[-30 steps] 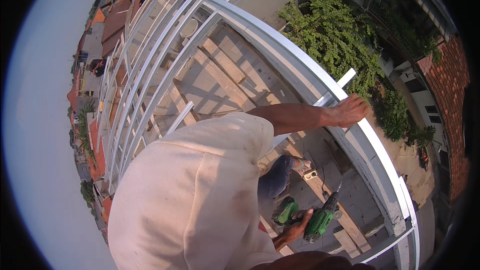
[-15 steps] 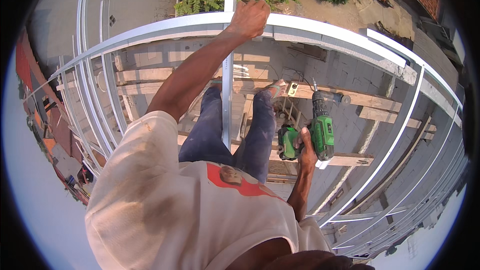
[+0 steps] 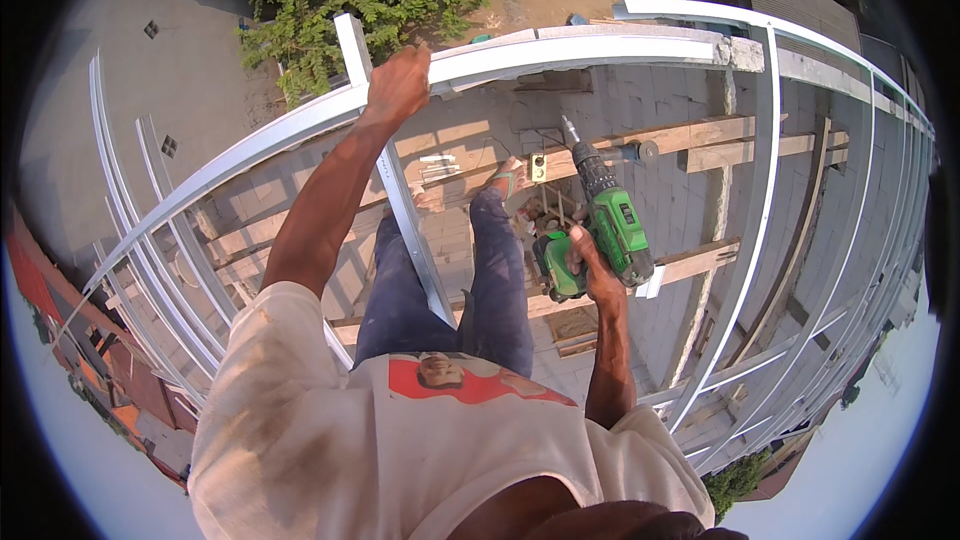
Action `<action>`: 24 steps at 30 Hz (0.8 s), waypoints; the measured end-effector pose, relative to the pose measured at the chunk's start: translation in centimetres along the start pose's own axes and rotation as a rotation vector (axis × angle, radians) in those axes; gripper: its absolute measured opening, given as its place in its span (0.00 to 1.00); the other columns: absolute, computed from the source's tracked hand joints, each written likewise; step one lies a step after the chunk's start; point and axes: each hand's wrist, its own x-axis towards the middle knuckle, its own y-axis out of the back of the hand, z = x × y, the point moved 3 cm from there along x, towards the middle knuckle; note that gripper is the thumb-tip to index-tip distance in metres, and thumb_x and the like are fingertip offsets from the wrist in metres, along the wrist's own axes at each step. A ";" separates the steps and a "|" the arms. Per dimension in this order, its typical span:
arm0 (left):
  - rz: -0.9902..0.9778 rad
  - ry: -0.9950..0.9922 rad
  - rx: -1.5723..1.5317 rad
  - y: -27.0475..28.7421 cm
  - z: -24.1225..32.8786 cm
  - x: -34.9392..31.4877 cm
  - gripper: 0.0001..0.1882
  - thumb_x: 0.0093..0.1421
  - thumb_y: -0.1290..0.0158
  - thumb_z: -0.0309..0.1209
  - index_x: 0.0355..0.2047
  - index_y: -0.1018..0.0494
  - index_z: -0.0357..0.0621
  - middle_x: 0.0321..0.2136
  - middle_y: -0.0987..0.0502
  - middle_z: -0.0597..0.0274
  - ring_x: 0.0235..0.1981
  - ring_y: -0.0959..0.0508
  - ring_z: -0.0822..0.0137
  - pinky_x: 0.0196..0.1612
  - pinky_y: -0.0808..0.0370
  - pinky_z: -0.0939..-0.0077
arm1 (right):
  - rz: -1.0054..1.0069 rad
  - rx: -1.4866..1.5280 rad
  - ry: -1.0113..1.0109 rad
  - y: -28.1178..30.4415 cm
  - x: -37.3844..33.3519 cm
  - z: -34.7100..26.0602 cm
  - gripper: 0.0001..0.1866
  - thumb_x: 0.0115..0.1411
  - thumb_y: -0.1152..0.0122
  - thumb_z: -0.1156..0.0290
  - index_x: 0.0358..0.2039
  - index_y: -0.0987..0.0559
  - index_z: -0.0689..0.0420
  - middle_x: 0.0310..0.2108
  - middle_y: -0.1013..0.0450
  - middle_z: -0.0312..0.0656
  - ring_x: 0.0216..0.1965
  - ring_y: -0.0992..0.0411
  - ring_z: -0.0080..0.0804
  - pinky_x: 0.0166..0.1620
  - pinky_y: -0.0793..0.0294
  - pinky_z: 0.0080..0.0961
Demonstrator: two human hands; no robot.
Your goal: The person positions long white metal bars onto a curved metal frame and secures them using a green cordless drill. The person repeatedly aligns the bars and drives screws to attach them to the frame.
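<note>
My left hand (image 3: 400, 85) is closed over the long silvery metal channel (image 3: 270, 135) that runs across in front of me. It grips beside the point where a metal stud (image 3: 405, 210) crosses the channel. The stud comes down between my legs, its upper end sticking out past the channel. In my right hand (image 3: 597, 265) is a green and black cordless drill (image 3: 618, 220), held by its handle. The drill's bit points up and away, apart from any metal piece. My right fingers wrap the handle and are partly hidden.
Wooden planks (image 3: 690, 265) lie below, with my feet on one near a socket box (image 3: 538, 168). An angle grinder (image 3: 640, 151) rests on a plank. Several metal battens (image 3: 765, 240) stretch to the right, more at left. A block wall runs under the channel; beyond are a leafy tree (image 3: 350, 0) and ground.
The view has turned, so the scene sits further left and lower at left. The drill has tilted, its bit now leaning left. Both hands keep their grips.
</note>
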 end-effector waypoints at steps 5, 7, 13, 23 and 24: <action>0.029 -0.010 0.046 0.1 -0.8 -0.8 0.19 0.55 0.42 0.24 0.48 0.27 0.39 0.39 0.22 0.50 0.44 0.18 0.48 0.41 0.18 0.54 | -0.011 0.049 -0.004 -0.6 1.1 -4.3 0.18 0.62 0.28 0.66 0.46 0.24 0.60 0.18 0.35 0.32 0.17 0.36 0.20 0.21 0.39 0.23; 0.024 -0.040 0.026 -0.5 0.1 -0.3 0.19 0.55 0.42 0.25 0.48 0.27 0.39 0.39 0.22 0.51 0.43 0.18 0.48 0.41 0.18 0.53 | 0.041 0.002 -0.010 0.0 1.1 -6.6 0.17 0.62 0.28 0.66 0.45 0.24 0.60 0.17 0.35 0.32 0.16 0.37 0.20 0.20 0.39 0.22; 0.034 -0.017 0.022 0.2 -0.4 -0.5 0.20 0.53 0.39 0.26 0.47 0.28 0.40 0.41 0.23 0.53 0.44 0.19 0.49 0.43 0.18 0.53 | -0.062 -0.047 0.070 1.4 5.3 -11.9 0.12 0.63 0.29 0.62 0.37 0.20 0.57 0.18 0.31 0.30 0.17 0.35 0.17 0.20 0.37 0.21; 0.052 -0.033 0.049 0.2 0.1 -0.3 0.28 0.47 0.28 0.38 0.43 0.29 0.43 0.40 0.25 0.55 0.42 0.19 0.52 0.42 0.18 0.57 | 0.088 -0.022 0.051 2.3 5.6 -9.3 0.12 0.63 0.30 0.68 0.42 0.22 0.59 0.17 0.34 0.32 0.16 0.37 0.19 0.20 0.39 0.21; 0.066 -0.040 0.039 0.2 0.6 0.0 0.27 0.46 0.28 0.37 0.43 0.29 0.44 0.39 0.25 0.55 0.42 0.19 0.51 0.40 0.18 0.57 | 0.116 -0.018 0.026 2.6 5.0 -8.2 0.13 0.63 0.30 0.69 0.43 0.22 0.59 0.17 0.34 0.32 0.16 0.37 0.20 0.20 0.39 0.22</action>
